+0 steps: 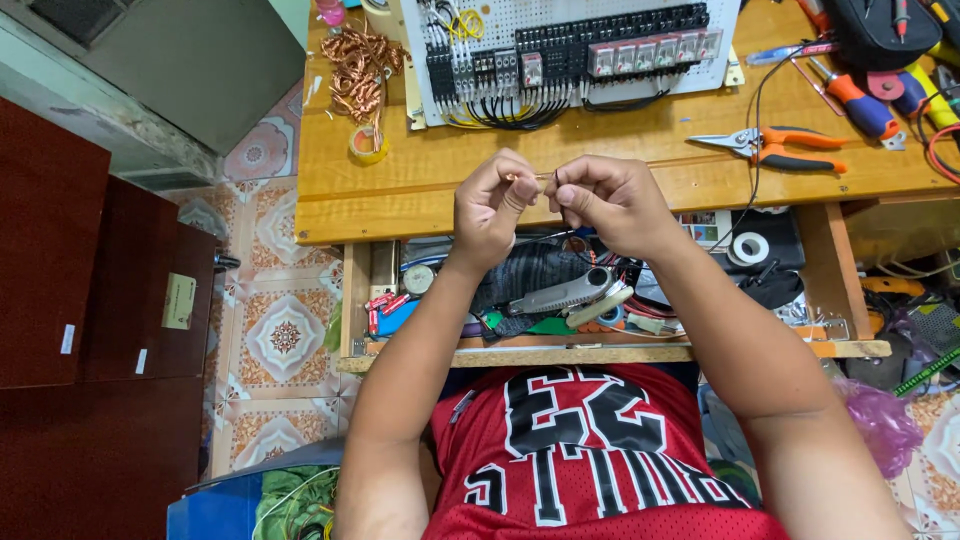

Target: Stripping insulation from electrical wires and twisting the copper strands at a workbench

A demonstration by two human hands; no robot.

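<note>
Now, wooden workbench fills the view | white panel of black relays and wires at its back edge | left hand and right hand meet over the front edge, fingertips pinched tight on a short copper wire between them | orange-handled pliers lie to the right.

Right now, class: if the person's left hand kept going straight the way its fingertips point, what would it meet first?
The left hand points toward the right hand, so it would probably meet those fingertips first, along the thin wire pinched between them. Depth is unclear, but they look level.
</note>
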